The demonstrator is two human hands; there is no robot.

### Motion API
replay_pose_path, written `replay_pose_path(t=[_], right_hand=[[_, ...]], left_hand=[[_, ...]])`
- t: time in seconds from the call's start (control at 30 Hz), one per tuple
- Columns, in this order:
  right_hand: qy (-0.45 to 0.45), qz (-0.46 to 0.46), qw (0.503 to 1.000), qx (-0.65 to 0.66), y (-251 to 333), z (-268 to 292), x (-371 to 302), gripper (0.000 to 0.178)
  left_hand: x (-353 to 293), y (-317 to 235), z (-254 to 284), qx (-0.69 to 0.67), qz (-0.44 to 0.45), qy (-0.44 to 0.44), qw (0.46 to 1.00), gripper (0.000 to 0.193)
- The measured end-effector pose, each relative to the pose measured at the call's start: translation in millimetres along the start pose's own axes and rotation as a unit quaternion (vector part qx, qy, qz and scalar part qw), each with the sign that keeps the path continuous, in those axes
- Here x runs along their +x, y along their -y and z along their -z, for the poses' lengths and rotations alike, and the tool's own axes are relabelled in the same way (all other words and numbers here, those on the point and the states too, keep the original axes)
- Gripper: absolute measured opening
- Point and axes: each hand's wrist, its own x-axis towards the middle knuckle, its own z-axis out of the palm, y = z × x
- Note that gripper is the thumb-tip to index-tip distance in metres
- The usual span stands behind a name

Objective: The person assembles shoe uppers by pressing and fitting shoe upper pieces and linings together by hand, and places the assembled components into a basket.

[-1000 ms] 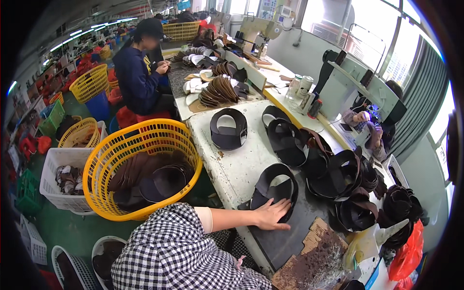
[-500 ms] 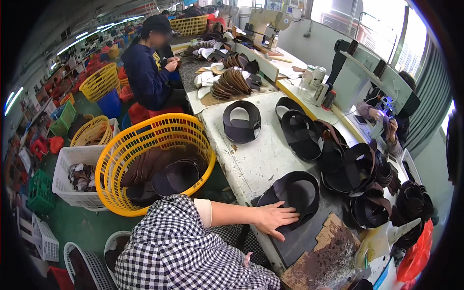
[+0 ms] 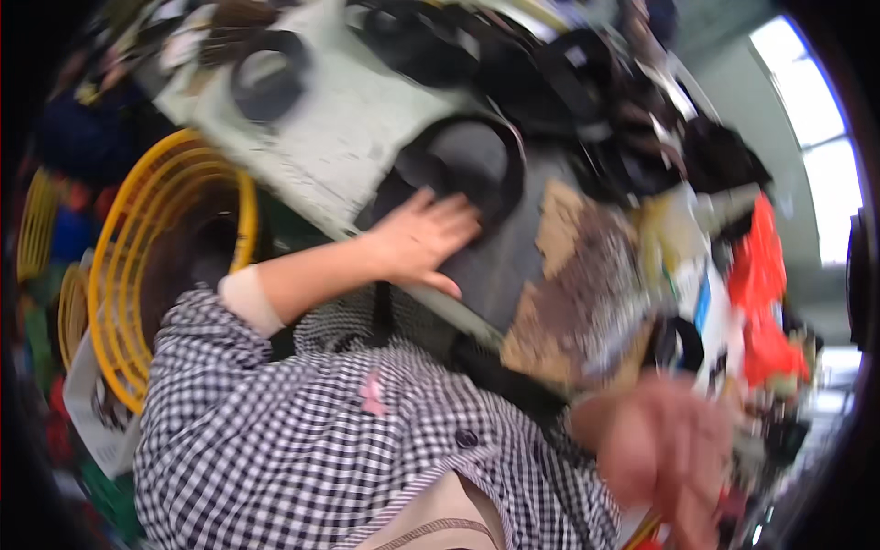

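Fingers spread, my left hand (image 3: pixel 422 240) rests on the near side of a black looped piece (image 3: pixel 509 183) of leather-like material. That piece stands on a dark mat (image 3: pixel 495 284) at the front edge of the white worktable (image 3: pixel 339 119). My right hand (image 3: pixel 665 454) is at the lower right, in front of the table's near corner, badly smeared by motion. Its fingers cannot be made out, nor whether anything is in them. Between the two hands lies a cardboard sheet (image 3: pixel 553 229) crusted with dark residue.
Another black loop (image 3: pixel 298 60) stands farther back on the table. Several dark pieces (image 3: pixel 568 82) crowd its far side. A yellowish plastic container (image 3: pixel 665 229) and a red bag (image 3: pixel 761 284) are at the right. At the left stands a yellow basket (image 3: pixel 103 275); a person (image 3: pixel 87 137) sits beyond it.
The view has swung right and down and is blurred. My right hand has come into sight at the lower right. My left hand remains on the black loop.
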Motion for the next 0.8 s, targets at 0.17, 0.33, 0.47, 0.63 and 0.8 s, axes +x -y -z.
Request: replay_pose_path(t=[0.17, 0.33, 0.47, 0.63, 0.8], right_hand=[[0.227, -0.466, 0.843, -0.141, -131.0, -60.5, -156.0, 0.056], [0.463, -0.599, 0.608, -0.237, -151.5, -83.2, -181.2, 0.056], [0.450, -0.565, 0.631, -0.285, -151.9, -76.0, -207.9, 0.048], [0.377, -0.604, 0.661, -0.236, -176.0, -62.9, -214.9, 0.036], [0.275, -0.590, 0.719, -0.244, -208.8, -90.3, -249.2, 0.034]], left_hand=[[29.7, 3.8, -8.3, 0.078, -0.063, 0.009, 0.995, 0.094], [51.4, 3.0, -7.1, 0.011, -0.088, -0.027, 0.996, 0.086], [65.1, 5.1, -14.7, -0.104, -0.085, -0.041, 0.990, 0.082], [102.5, -8.3, -2.8, -0.060, -0.001, 0.089, 0.994, 0.093], [107.9, -6.6, -14.7, 0.042, 0.027, 0.118, 0.992, 0.095]])
